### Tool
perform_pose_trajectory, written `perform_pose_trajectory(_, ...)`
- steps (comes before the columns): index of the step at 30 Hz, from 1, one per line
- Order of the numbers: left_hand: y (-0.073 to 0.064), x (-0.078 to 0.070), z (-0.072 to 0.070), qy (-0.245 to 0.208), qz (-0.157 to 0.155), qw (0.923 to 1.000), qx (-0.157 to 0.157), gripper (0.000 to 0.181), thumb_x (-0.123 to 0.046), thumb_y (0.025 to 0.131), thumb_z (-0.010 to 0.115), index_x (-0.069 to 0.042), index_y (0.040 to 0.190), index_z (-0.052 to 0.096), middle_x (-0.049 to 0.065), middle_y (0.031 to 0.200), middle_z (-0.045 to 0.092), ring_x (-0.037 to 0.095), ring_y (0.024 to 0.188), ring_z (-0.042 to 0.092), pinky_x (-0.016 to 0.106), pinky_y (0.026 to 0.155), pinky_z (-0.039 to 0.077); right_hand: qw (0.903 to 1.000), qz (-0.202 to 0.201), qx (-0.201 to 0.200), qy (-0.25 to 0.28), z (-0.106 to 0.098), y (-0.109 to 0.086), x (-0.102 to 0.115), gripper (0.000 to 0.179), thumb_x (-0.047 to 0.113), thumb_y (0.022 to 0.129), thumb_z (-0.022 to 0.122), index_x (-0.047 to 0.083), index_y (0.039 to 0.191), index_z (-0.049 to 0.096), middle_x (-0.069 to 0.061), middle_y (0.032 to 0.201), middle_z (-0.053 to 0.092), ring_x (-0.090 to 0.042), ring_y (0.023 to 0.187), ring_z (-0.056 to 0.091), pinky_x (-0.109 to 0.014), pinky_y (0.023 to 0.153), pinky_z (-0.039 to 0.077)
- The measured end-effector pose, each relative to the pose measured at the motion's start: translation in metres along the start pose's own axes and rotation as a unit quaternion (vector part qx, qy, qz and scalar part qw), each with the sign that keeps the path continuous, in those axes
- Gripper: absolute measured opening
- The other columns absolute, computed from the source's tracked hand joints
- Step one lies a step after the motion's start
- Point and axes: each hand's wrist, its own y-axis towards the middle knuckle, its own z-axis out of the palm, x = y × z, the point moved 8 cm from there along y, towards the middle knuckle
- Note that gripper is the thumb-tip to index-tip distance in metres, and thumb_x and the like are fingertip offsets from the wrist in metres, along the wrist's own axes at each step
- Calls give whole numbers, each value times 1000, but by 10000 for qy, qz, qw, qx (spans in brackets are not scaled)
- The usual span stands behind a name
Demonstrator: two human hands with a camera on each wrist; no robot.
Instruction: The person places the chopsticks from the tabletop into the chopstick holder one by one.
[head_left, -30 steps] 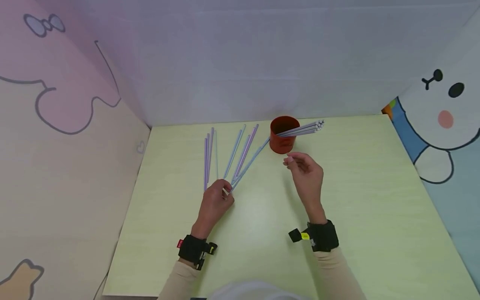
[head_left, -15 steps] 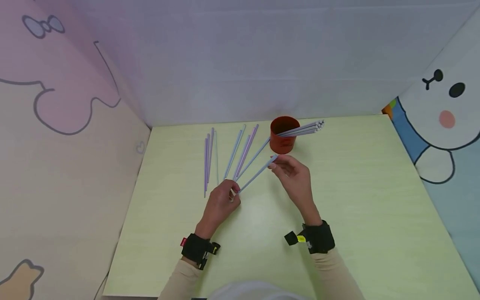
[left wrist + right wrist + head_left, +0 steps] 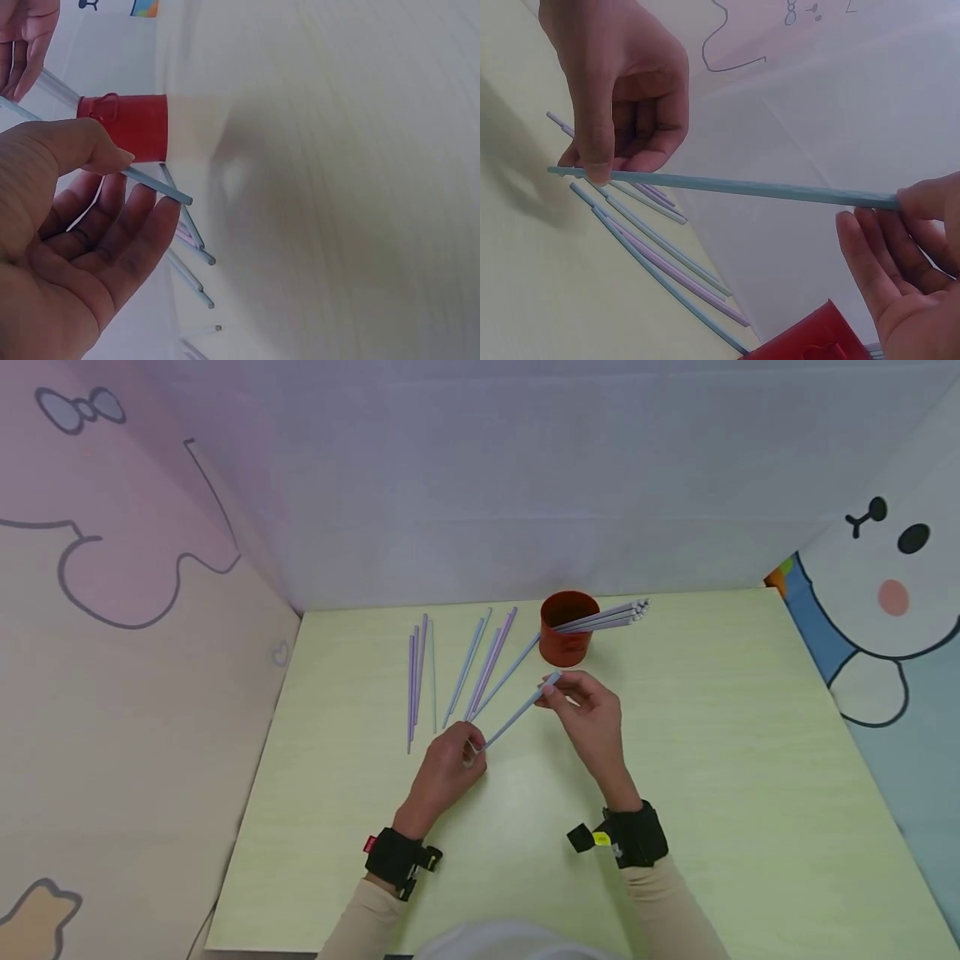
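Observation:
A light-blue straw [image 3: 517, 722] is held up between my two hands, slanting above the table. My left hand [image 3: 450, 764] pinches its near end between thumb and fingers; in the left wrist view that straw tip [image 3: 176, 196] pokes out past the fingertips. At the other end, my right hand [image 3: 592, 718] pinches the straw with thumb and fingertips, close in front of the red cup [image 3: 564, 650]. The right wrist view shows the whole straw [image 3: 742, 187] stretched between both hands.
Several purple and light-blue straws lie fanned on the table, with purple straws [image 3: 414, 681] at the left and a blue straw [image 3: 506, 675] reaching to the cup. A bundle of pale straws [image 3: 607, 617] leans out of the cup. Walls stand behind and beside the table [image 3: 750, 777].
The right hand has moved left from below the cup and taken the straw's far end. The left hand has shifted slightly right, lifting the straw off the others.

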Motion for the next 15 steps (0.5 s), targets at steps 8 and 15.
perform_pose_trajectory(8,-1,7,0,-35,-98,9999,-1,19,1,76,71,-6,91,61,5,78,62,17,68,59,30,61,53,9983,-356,-278,377,-11,2,3,23,-11,88,63,-22,108,56,-31,98,63,-31,81,69,-35,73,59)
perform_pose_trajectory(15,-4,17,-2,-38,-258,9996,57,18,3,78,69,-6,91,61,4,80,63,16,69,61,30,61,54,9960,-556,-528,468,-24,7,11,22,-12,88,63,-21,107,57,-31,97,63,-31,80,70,-35,72,59)
